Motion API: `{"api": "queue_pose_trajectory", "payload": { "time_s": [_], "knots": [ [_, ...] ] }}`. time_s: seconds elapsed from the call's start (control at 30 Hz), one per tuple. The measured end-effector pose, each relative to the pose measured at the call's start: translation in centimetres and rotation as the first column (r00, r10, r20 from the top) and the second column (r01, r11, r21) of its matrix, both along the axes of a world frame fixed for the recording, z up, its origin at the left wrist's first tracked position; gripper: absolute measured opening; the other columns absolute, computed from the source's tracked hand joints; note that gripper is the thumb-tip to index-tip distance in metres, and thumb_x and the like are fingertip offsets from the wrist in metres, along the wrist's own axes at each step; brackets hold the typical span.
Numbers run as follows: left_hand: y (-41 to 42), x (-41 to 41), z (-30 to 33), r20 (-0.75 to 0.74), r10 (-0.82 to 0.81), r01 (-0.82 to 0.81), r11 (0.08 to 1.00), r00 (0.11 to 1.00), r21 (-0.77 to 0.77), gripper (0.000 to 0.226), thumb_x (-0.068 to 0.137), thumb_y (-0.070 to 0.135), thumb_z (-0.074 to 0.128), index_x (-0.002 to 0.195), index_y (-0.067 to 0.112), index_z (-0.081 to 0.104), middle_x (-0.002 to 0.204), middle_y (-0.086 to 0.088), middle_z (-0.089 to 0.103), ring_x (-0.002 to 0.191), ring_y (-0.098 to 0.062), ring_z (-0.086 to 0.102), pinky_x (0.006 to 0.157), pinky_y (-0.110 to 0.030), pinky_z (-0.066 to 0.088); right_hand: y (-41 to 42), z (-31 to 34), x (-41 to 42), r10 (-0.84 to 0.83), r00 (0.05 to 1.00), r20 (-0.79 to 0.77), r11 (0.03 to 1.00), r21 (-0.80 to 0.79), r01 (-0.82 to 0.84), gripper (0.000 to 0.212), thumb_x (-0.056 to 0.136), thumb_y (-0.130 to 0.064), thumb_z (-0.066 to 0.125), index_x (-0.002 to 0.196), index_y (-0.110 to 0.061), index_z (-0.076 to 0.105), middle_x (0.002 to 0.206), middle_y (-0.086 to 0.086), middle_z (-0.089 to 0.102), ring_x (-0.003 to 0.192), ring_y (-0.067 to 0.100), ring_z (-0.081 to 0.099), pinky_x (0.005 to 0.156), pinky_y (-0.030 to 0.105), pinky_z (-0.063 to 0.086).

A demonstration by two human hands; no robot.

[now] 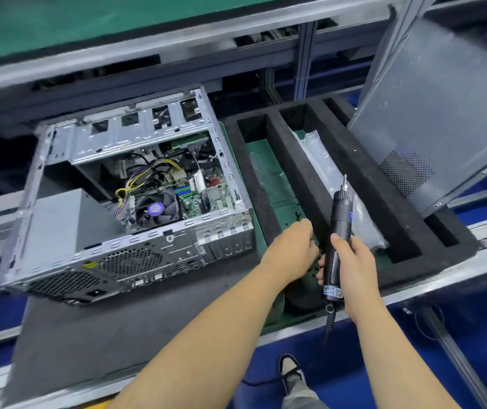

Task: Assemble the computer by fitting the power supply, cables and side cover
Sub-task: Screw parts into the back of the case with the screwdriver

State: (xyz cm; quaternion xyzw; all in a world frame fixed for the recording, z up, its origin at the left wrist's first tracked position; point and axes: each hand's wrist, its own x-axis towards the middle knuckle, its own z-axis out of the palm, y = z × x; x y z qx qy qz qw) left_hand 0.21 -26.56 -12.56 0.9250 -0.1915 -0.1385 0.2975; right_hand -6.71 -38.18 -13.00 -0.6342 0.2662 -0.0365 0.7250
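Note:
The open computer case lies on its side at the left, showing the motherboard, a fan and yellow cables. A grey power supply sits inside its left end. The grey side cover leans upright at the right, standing in the black foam tray. My right hand grips a black electric screwdriver, bit pointing up. My left hand reaches down with curled fingers over small dark screws on the green mat by the tray's near edge; whether it pinches one is hidden.
The foam tray has long slots; a clear plastic bag lies in the middle one. A grey mat lies under the case. Aluminium conveyor rails run along the near edge. A shoe shows on the blue floor below.

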Motion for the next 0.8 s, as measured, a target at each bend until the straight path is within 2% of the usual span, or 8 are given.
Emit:
{"api": "queue_pose_trajectory", "payload": {
  "time_s": [0.07, 0.13, 0.3, 0.4, 0.47, 0.6, 0.73, 0.8],
  "knots": [
    [3.3, -2.0, -0.1, -0.012, -0.018, 0.017, 0.995, 1.000, -0.103, 0.011, 0.097, 0.021, 0.049, 0.092, 0.018, 0.040, 0.079, 0.002, 0.052, 0.068, -0.018, 0.049, 0.058, -0.034, 0.038, 2.7, 0.5, -0.7, -0.013, 1.000, 0.028, 1.000, 0.011, 0.013, 0.012, 0.098, -0.035, 0.061, 0.090, -0.027, 0.065, 0.068, 0.008, 0.065, 0.054, 0.028, 0.060, 0.051, 0.038, 0.052],
    [6.8, -3.9, -0.7, -0.091, 0.099, -0.119, 0.959, 0.991, -0.256, 0.013, 0.096, 0.020, 0.052, 0.089, 0.020, 0.041, 0.071, 0.007, 0.049, 0.059, -0.009, 0.040, 0.055, -0.025, 0.034, 5.5, 0.8, -1.7, -0.021, 0.999, 0.042, 1.000, 0.007, 0.021, 0.018, 0.097, -0.037, 0.062, 0.105, -0.021, 0.065, 0.076, 0.011, 0.066, 0.063, 0.028, 0.063, 0.059, 0.041, 0.055],
    [14.4, -7.6, -1.9, -0.500, 0.461, -0.666, 0.636, 0.733, -0.390, 0.016, 0.089, 0.014, 0.053, 0.077, 0.020, 0.047, 0.066, 0.002, 0.046, 0.058, -0.016, 0.040, 0.057, -0.028, 0.035, 11.9, 1.0, -4.7, 0.008, 0.999, 0.033, 0.997, 0.073, -0.011, 0.014, 0.100, -0.030, 0.061, 0.098, -0.017, 0.058, 0.069, 0.014, 0.061, 0.048, 0.027, 0.058, 0.046, 0.034, 0.050],
    [17.9, -8.3, -1.8, -0.250, 0.467, -0.523, 0.815, 0.848, -0.250, 0.011, 0.091, 0.012, 0.051, 0.084, 0.019, 0.048, 0.074, 0.000, 0.055, 0.067, -0.018, 0.049, 0.060, -0.028, 0.040, 14.8, 0.9, -6.8, 0.051, 0.998, 0.024, 0.996, 0.069, -0.052, 0.015, 0.100, -0.029, 0.062, 0.098, -0.015, 0.058, 0.066, 0.013, 0.060, 0.047, 0.026, 0.056, 0.046, 0.035, 0.050],
    [19.1, -7.6, -1.4, -0.073, 0.389, -0.396, 0.908, 0.918, -0.136, 0.007, 0.095, 0.009, 0.046, 0.097, 0.014, 0.050, 0.095, -0.010, 0.061, 0.087, -0.029, 0.055, 0.074, -0.034, 0.043, 16.1, 0.8, -8.1, 0.079, 0.997, 0.017, 0.995, 0.055, -0.079, 0.015, 0.100, -0.030, 0.062, 0.101, -0.015, 0.059, 0.067, 0.013, 0.061, 0.049, 0.027, 0.057, 0.047, 0.035, 0.050],
    [19.7, -6.7, -1.2, 0.012, 0.293, -0.293, 0.956, 0.956, 0.016, 0.018, 0.100, 0.015, 0.045, 0.113, 0.005, 0.053, 0.119, -0.019, 0.059, 0.111, -0.039, 0.055, 0.095, -0.046, 0.045, 17.0, 0.4, -9.7, 0.052, 0.998, -0.019, 0.998, 0.048, -0.051, 0.015, 0.100, -0.030, 0.062, 0.102, -0.016, 0.060, 0.066, 0.013, 0.061, 0.050, 0.027, 0.057, 0.049, 0.036, 0.050],
    [20.3, -7.3, -2.2, 0.050, 0.223, -0.227, 0.967, 0.974, 0.114, 0.023, 0.099, 0.011, 0.037, 0.113, 0.006, 0.055, 0.116, -0.017, 0.054, 0.109, -0.040, 0.054, 0.093, -0.048, 0.043, 16.9, 0.2, -10.4, 0.007, 0.998, -0.058, 0.998, 0.066, -0.003, 0.017, 0.100, -0.029, 0.061, 0.099, -0.013, 0.058, 0.065, 0.013, 0.060, 0.050, 0.027, 0.057, 0.049, 0.036, 0.051],
    [20.7, -7.4, -2.5, 0.039, 0.195, -0.198, 0.975, 0.980, 0.102, 0.036, 0.098, 0.006, 0.034, 0.127, 0.009, 0.055, 0.124, -0.014, 0.053, 0.114, -0.038, 0.052, 0.098, -0.046, 0.040, 17.2, -0.1, -10.7, 0.004, 0.997, -0.083, 0.997, 0.075, 0.003, 0.019, 0.101, -0.029, 0.061, 0.099, -0.011, 0.058, 0.063, 0.011, 0.060, 0.049, 0.027, 0.058, 0.048, 0.035, 0.051]
  ]
}}
